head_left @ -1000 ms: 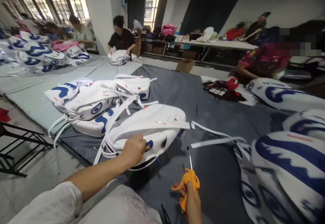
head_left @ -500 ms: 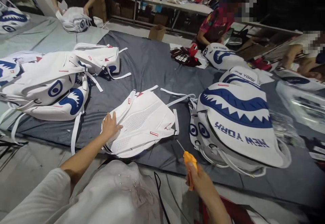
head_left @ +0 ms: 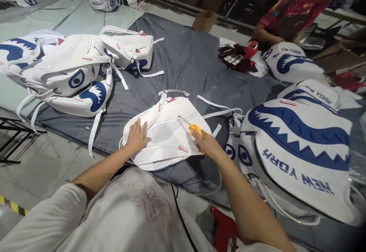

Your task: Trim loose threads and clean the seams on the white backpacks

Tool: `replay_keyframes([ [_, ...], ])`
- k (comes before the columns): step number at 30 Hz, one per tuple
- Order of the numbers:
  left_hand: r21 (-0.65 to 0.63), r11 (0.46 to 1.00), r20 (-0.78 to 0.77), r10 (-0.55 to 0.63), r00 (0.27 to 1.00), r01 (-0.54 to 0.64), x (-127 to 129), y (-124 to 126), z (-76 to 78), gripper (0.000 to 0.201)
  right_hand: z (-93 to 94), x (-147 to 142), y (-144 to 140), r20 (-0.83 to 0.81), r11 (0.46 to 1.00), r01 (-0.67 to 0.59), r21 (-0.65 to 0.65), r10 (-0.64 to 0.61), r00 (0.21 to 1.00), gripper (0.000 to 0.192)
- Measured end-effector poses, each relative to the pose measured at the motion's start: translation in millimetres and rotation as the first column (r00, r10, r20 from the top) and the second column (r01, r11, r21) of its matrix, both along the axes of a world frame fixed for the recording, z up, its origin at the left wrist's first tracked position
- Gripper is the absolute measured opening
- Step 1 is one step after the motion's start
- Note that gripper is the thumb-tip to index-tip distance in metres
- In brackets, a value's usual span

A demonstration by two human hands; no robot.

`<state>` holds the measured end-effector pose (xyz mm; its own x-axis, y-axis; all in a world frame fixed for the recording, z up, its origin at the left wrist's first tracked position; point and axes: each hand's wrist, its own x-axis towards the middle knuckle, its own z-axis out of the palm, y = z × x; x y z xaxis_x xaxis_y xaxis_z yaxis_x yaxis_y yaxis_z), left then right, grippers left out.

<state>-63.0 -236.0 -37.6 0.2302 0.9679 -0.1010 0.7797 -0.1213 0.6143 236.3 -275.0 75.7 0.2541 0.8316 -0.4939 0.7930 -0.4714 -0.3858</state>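
Observation:
A white backpack [head_left: 171,118] lies back side up on the dark cloth in front of me, its straps and perforated back padding showing. My left hand [head_left: 137,137] rests on its left end, fingers spread and pressing flat. Gripped in my right hand [head_left: 204,141] is an orange air blow gun [head_left: 195,130], held over the backpack's right part. Its thin metal nozzle points up and left across the white fabric. A clear hose seems to hang below that hand. Loose white straps stretch from the backpack's far side.
White backpacks [head_left: 77,57] with blue eyes are piled at left. A larger stack of backpacks [head_left: 300,137] with "NEW YORK" lettering stands close on the right. Dark red tags [head_left: 238,58] lie toward the back. Across the table works a person in a patterned shirt [head_left: 291,15].
My right hand has brought the air blow gun up from the table's front edge to above the backpack. The left hand stays on the backpack, its fingers now flatter. The view has shifted.

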Motion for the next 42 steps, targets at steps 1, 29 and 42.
replay_keyframes([
  [1,-0.046,0.998,0.037,0.038,0.999,-0.036,2,3,-4.2,0.071,1.2,-1,4,-0.026,0.999,-0.016,-0.031,0.016,1.0,0.049],
  [29,-0.011,0.99,-0.185,-0.142,0.972,0.143,25,-30,10.1,0.057,48.0,24,-6,0.266,0.982,-0.102,-0.159,0.142,0.953,0.055],
  [42,-0.342,0.883,0.258,-0.239,0.936,0.32,65,-66,-5.8,0.043,82.5,67,-93,0.283,0.954,0.179,-0.242,-0.107,0.953,0.051],
])
